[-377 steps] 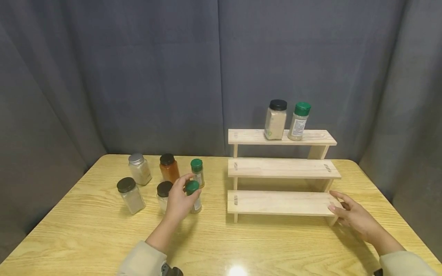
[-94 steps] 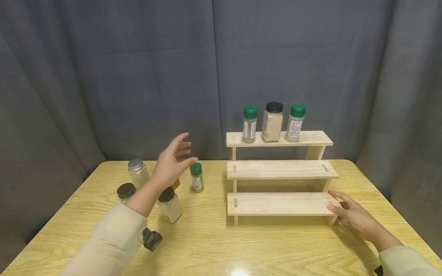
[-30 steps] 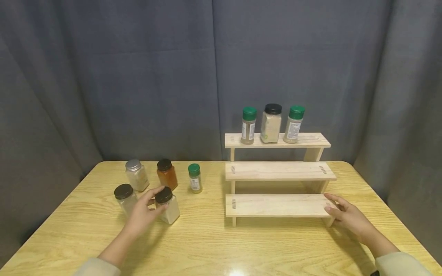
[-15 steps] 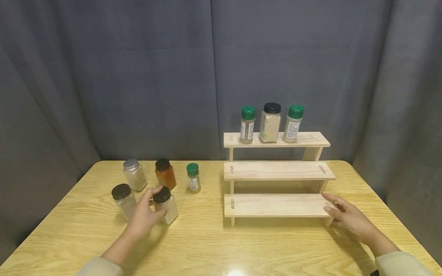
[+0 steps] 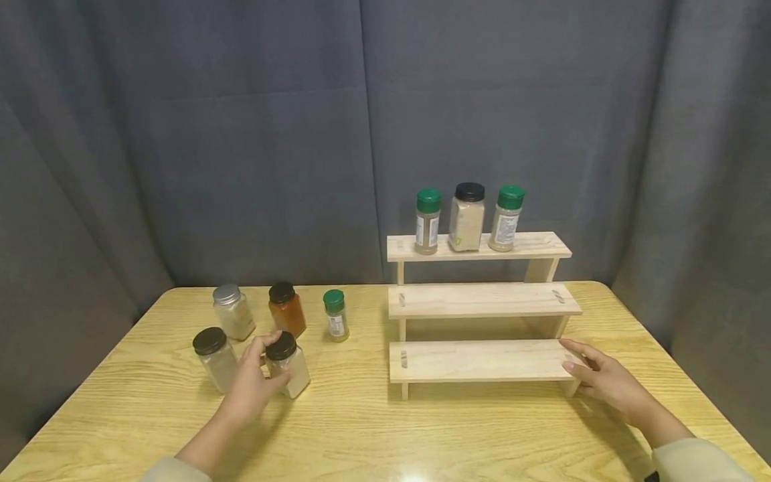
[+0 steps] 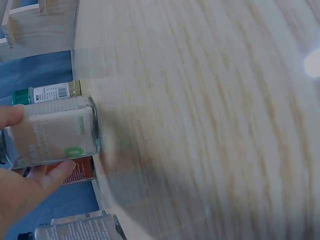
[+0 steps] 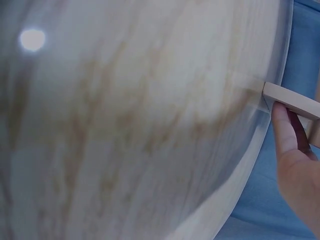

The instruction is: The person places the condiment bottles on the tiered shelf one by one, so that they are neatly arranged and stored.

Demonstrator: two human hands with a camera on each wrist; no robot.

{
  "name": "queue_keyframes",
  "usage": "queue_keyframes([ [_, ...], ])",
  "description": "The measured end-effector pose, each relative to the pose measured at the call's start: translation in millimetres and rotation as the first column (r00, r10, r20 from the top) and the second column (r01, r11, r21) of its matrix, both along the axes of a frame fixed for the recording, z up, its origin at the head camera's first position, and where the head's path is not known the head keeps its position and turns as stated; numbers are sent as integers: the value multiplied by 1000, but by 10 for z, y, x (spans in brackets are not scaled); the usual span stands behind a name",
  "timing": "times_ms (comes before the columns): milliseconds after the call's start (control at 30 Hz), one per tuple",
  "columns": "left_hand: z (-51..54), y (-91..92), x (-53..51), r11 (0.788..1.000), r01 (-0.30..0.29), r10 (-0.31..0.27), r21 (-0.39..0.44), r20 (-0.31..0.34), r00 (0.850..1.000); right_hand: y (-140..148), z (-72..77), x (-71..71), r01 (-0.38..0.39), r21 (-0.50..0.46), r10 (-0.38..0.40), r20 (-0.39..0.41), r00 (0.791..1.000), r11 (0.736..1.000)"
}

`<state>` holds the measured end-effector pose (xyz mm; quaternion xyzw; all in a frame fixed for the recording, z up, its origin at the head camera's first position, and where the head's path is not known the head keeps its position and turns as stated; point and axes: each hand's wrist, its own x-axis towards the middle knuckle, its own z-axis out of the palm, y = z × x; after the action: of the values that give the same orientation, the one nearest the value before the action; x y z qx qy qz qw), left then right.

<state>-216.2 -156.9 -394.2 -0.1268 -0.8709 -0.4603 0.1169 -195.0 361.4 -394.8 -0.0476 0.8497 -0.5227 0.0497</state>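
Pale wooden three-step rack (image 5: 482, 361): parked on the yellow wood-grain table (image 5: 361, 435), basically the landmark for everything below.
Left hand (image 5: 249, 378): well left of the rack, pinching a clear square jar of off-white powder with a black lid (image 5: 296, 376), thumb on one side, fingers on the other.
That jar: upright, left of the rack, about level with its bottom step; green marking visible from the left wrist.
Right hand (image 5: 605, 385): at the rack's right end, gripping the end of the bottom step between thumb and fingers.
Top step, left to right: small round bottle with a green cap and white label (image 5: 427, 227), tall square black-lidded jar of beige powder (image 5: 466, 224), then another green-capped round bottle (image 5: 506, 224). All upright.
Rest of the lot, going left from the rack: short green-capped shaker (image 5: 336, 325) closest, then orange-red square jar with a black lid (image 5: 289, 316), then silver-lidded clear jar (image 5: 235, 318), and farthest out a black-lidded jar with pale contents (image 5: 218, 365).
Backdrop: dark blue-grey curtain (image 5: 241, 167), hanging behind the rack.
Sleeves (image 5: 699, 458): light beige, one on each side of the rack.
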Motion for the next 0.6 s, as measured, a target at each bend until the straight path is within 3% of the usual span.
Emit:
queue_keyframes([
  [433, -30, 19, 18, 999, 0, -1, 48, 35, 999, 4, -6, 34, 12, 11, -12, 18, 1000, 1000],
  [600, -44, 4, 19, 996, -3, 2, 87, 14, 1000, -4, 4, 11, 7, 7, -7, 19, 1000, 1000],
])
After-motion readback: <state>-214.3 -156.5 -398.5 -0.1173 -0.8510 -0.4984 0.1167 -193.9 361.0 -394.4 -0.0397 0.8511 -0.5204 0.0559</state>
